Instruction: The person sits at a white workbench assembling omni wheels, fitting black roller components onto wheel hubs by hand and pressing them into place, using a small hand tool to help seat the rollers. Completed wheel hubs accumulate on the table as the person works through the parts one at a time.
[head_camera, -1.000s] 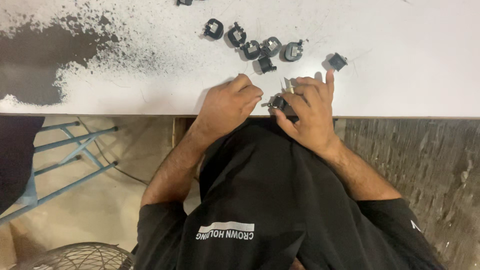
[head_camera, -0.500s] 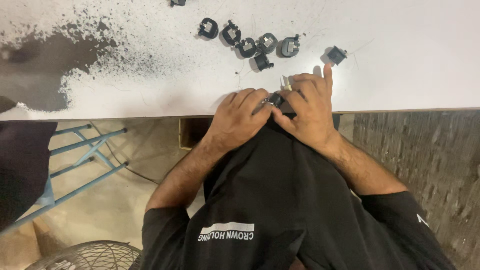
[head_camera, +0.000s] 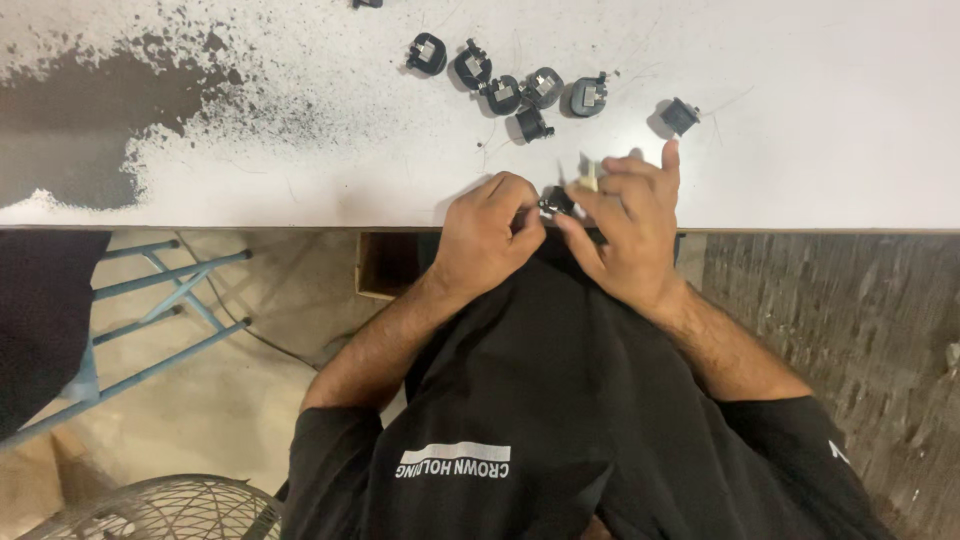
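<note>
Workshop — paint-stained bench (head_camera: 250, 120), small black parts (head_camera: 500, 80), concrete floor (head_camera: 230, 400)

light: bright, even | shadows: short, soft | focus: sharp | blur: none

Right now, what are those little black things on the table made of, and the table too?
The little black parts look like moulded plastic, matte black, with paler metal-looking centres. The table looks like a painted or laminated board: its white coat is worn to dark patches. I can't be sure of either.
</note>
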